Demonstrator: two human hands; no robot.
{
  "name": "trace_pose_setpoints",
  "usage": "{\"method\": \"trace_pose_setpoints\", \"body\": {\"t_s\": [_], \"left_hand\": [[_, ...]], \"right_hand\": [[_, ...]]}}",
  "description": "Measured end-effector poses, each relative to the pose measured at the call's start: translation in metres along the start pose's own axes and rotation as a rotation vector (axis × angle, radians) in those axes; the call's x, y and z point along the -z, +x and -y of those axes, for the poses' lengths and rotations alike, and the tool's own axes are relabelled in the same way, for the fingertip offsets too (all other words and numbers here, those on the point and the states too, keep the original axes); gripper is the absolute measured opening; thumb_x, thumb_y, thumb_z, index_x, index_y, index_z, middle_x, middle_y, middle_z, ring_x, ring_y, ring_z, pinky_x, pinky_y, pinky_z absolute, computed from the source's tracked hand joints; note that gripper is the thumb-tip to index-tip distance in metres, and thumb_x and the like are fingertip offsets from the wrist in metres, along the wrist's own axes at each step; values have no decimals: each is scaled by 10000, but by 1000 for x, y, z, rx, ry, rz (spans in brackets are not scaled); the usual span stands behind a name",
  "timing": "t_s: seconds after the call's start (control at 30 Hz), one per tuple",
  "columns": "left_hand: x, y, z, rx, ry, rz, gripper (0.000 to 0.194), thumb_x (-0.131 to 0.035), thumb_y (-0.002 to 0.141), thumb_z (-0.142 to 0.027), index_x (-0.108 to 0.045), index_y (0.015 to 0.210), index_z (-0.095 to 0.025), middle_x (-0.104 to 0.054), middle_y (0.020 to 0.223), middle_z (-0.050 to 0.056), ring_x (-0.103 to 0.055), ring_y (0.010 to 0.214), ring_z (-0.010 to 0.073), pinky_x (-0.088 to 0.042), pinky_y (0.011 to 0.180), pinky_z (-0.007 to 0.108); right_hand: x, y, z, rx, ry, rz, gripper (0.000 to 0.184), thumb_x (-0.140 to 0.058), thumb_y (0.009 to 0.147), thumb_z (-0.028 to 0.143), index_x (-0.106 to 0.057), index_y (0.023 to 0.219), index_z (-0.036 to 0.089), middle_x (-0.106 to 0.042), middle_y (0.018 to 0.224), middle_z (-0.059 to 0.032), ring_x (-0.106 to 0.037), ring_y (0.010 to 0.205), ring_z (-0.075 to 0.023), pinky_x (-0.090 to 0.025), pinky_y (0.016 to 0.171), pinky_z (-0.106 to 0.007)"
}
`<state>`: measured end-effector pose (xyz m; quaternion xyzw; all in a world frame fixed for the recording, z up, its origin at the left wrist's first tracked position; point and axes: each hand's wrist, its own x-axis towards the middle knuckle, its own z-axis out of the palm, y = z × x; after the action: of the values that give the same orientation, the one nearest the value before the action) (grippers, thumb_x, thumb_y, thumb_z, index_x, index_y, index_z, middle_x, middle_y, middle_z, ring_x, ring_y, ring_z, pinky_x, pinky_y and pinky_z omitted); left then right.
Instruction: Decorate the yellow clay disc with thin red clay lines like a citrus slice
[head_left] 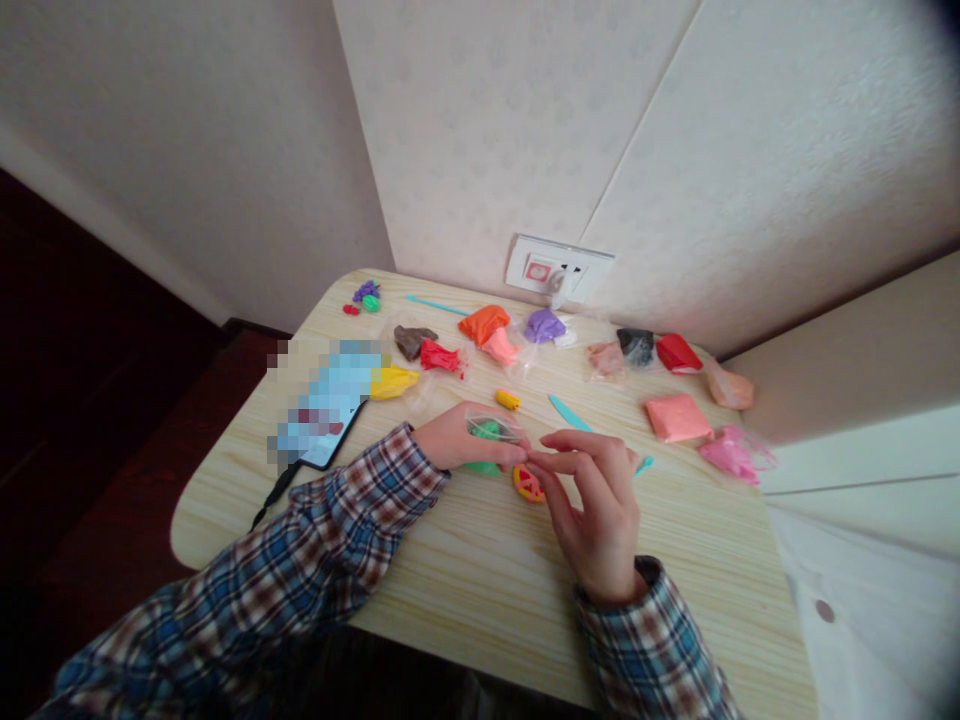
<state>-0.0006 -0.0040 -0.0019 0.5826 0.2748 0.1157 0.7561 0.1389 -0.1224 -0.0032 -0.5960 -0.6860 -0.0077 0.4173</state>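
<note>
- We thought some of the work was done, because small shapes sat on the table (pixel 480 590).
- The round slice (pixel 529 483), yellow at the edge with red and pink inside, lay just under our fingertips, and it looked finished to us.
- A little yellow piece (pixel 508 400) lay past our hands, and it looked shaped too.
- At the far left corner we had purple balls (pixel 367 291), a green ball (pixel 370 303) and red bits (pixel 351 310) close together.
- We judged that the green part was not done, because the green bag (pixel 487 430) was in our hands and we saw no made shape there.
- The green bag was low over the table, near the middle, just beside the round slice.
- Our left hand (pixel 448 437) was grasping the green bag, with the thumb on the near side and a finger curled over the far side.
- Our right hand (pixel 596 500) had its thumb and first fingers drawn close, with the tips touching the left fingertips.
- We could not tell if the right tips pinched anything, as the spot was too small.
- A blue knife (pixel 570 412) lay just past our right hand, and we were not holding it.
</note>
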Motion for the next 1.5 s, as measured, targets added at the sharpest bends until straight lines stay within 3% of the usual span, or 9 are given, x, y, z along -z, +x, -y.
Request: {"method": "trace_pose_setpoints", "body": {"t_s": [0.67, 1.13, 1.5], "left_hand": [[-2, -1, 0, -23, -6, 29, 243, -752, 611, -282, -600, 688, -109, -566, 578, -53, -501, 566, 62, -394, 591, 206], [-4, 0, 1, -16, 10, 29, 217, -741, 618, -253, -607, 695, -101, -578, 592, -46, -510, 560, 62, -398, 573, 201], [-4, 0, 0, -4, -19, 27, 207, -746, 622, -246, -613, 697, -106, -577, 559, -54, -511, 541, 58, -403, 575, 201]], "right_hand": [[-2, -1, -2, 47, 10, -30, 96, -571, 840, 132, -560, 877, 219, -590, 867, -20, -544, 828, -172, -356, 736, -339], [-7, 0, -4, 50, -52, 28, 97, -472, 879, 109, -493, 893, 203, -570, 910, -41, -512, 855, -177, -343, 753, -333], [-2, 1, -5, 35, 25, -7, 122, -576, 833, 143, -563, 937, 206, -588, 917, -35, -540, 880, -184, -362, 765, -340]]}}
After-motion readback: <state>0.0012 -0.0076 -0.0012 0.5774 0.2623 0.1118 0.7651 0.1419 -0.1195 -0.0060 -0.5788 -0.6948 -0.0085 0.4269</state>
